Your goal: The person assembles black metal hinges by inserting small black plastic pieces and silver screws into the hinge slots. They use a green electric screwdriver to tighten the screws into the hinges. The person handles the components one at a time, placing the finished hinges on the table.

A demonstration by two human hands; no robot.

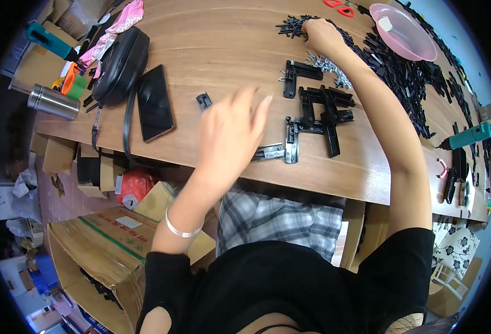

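Observation:
My left hand hovers over the table's near side, a little blurred, with its thumb and fingers apart and nothing seen in them. Just past its fingers lies a small black bracket piece. A black hinged bracket with a metal strip lies partly under the hand's right side. My right hand reaches far forward to a pile of short black pins. Its fingers are curled down at the pile's edge, and their tips are hidden. Several black L-shaped brackets lie crossed on one another between my arms.
Silver screws lie beside my right forearm. Beyond it spreads a large heap of black parts, with a pink bowl behind. A phone, black bag and steel flask are at left. A teal electric screwdriver lies right.

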